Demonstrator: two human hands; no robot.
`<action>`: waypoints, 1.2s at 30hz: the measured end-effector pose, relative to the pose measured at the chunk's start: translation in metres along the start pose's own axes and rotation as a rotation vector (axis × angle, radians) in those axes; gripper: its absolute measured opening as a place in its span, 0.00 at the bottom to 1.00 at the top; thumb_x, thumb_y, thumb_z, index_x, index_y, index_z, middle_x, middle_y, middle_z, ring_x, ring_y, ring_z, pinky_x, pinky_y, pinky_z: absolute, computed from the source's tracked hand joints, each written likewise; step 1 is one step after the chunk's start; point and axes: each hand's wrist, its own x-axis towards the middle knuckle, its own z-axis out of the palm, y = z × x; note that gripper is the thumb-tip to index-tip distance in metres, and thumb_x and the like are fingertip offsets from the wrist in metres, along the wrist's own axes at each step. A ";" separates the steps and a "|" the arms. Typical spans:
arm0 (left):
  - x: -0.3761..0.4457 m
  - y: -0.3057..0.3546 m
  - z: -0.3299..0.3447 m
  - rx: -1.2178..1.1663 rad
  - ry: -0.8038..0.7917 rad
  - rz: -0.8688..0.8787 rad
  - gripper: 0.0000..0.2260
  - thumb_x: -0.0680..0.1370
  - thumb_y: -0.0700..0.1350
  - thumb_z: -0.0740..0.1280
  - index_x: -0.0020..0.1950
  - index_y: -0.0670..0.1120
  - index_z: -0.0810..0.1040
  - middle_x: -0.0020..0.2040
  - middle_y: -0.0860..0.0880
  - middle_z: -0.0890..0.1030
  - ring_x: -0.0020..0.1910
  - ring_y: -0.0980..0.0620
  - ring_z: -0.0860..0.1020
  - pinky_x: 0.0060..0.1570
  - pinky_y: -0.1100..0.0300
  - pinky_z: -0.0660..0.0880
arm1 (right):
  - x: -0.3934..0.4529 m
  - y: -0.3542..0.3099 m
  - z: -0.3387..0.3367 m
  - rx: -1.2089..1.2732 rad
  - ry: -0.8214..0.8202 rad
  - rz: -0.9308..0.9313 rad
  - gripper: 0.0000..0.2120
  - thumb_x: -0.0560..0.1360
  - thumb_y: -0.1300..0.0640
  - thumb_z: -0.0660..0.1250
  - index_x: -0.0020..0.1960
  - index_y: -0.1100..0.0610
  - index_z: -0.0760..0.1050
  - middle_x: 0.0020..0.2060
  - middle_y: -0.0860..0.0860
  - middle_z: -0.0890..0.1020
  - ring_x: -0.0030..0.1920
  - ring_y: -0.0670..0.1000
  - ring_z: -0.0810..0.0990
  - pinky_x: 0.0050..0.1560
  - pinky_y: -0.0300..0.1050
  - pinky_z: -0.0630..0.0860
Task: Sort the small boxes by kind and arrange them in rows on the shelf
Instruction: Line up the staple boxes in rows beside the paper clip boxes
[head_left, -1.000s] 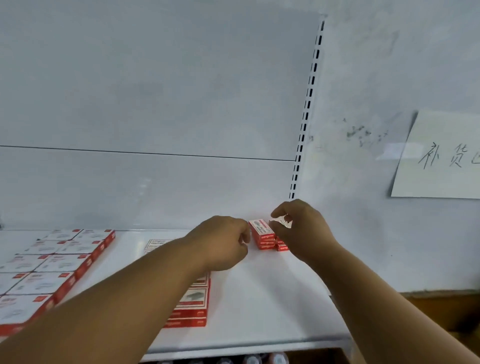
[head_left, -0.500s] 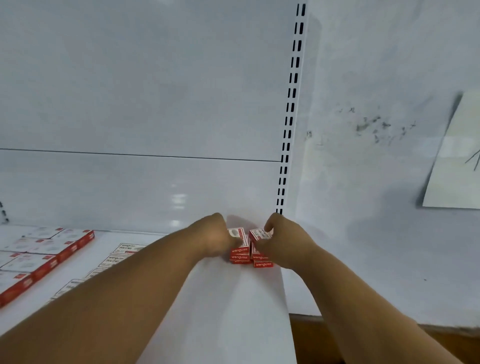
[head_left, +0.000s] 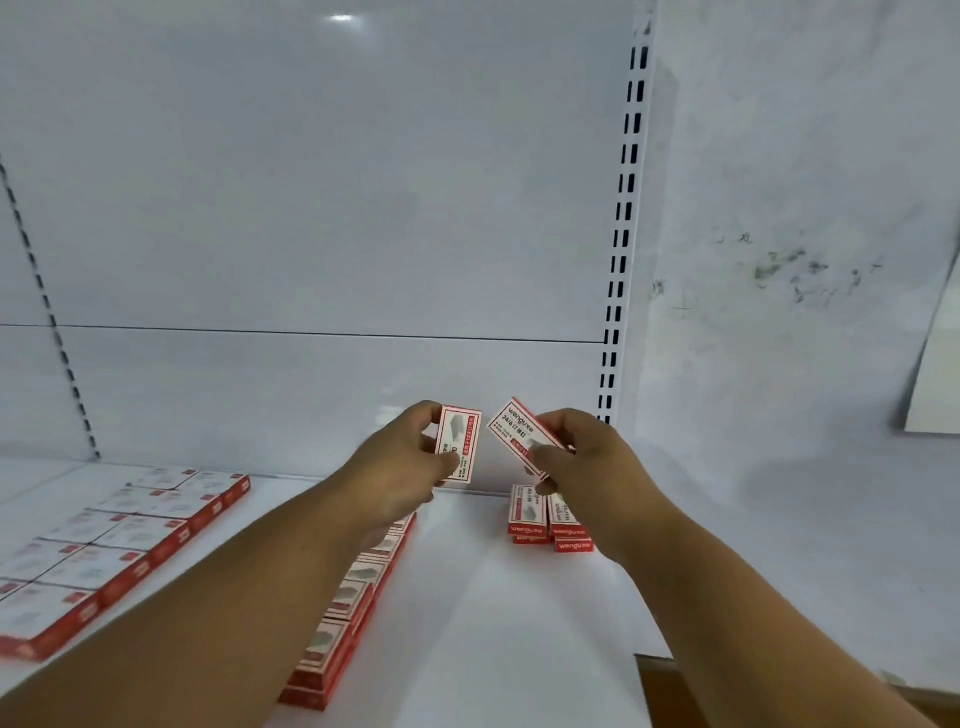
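Much of the sorting looks done. A block of wider red-and-white boxes (head_left: 98, 561) lies in rows toward the shelf's (head_left: 519, 623) left end, and a long row of narrower staple boxes (head_left: 353, 597) runs from the front edge back toward the rear panel. By the rear right corner sits a small stack (head_left: 545, 519), probably the same narrow kind, though the print is too blurred to be sure. The left hand (head_left: 400, 478) pinches one staple box (head_left: 460, 444) and the right hand (head_left: 582, 457) pinches another (head_left: 519, 434), both lifted above the shelf, not yet placed.
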 end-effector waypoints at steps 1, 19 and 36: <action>-0.003 -0.004 -0.008 -0.003 0.000 0.005 0.14 0.78 0.40 0.66 0.55 0.59 0.75 0.47 0.51 0.84 0.42 0.48 0.80 0.43 0.52 0.77 | -0.003 -0.006 0.006 0.025 0.004 -0.007 0.08 0.78 0.59 0.63 0.51 0.48 0.78 0.43 0.46 0.84 0.34 0.46 0.81 0.31 0.35 0.73; -0.032 -0.093 -0.142 0.520 -0.193 0.112 0.11 0.80 0.42 0.61 0.56 0.57 0.76 0.55 0.56 0.79 0.51 0.55 0.77 0.49 0.57 0.77 | -0.037 -0.041 0.149 -0.370 0.023 0.139 0.04 0.76 0.57 0.68 0.48 0.49 0.75 0.41 0.49 0.84 0.38 0.48 0.84 0.31 0.41 0.79; -0.024 -0.109 -0.137 0.672 -0.258 0.226 0.16 0.78 0.43 0.64 0.64 0.57 0.78 0.61 0.53 0.77 0.59 0.51 0.75 0.56 0.58 0.74 | -0.044 -0.039 0.168 -0.748 -0.028 0.132 0.13 0.78 0.53 0.66 0.61 0.48 0.78 0.57 0.46 0.79 0.51 0.46 0.77 0.49 0.39 0.76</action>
